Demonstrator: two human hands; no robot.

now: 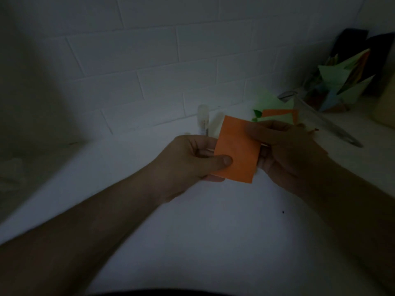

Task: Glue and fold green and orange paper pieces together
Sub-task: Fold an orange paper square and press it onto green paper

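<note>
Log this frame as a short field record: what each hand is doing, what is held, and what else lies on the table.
left hand: pinches the orange paper's left edge, thumb on top
right hand: grips the paper's right edge
orange paper: one piece, held above the table between both hands
glue stick: upright on the table behind the hands
paper pieces: green and orange, lying behind the right hand
folded paper stack: far right, by the wall
lighting: dim

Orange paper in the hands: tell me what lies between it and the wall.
Head view: a glue stick stands on the white table between the orange paper and the wall.
</note>
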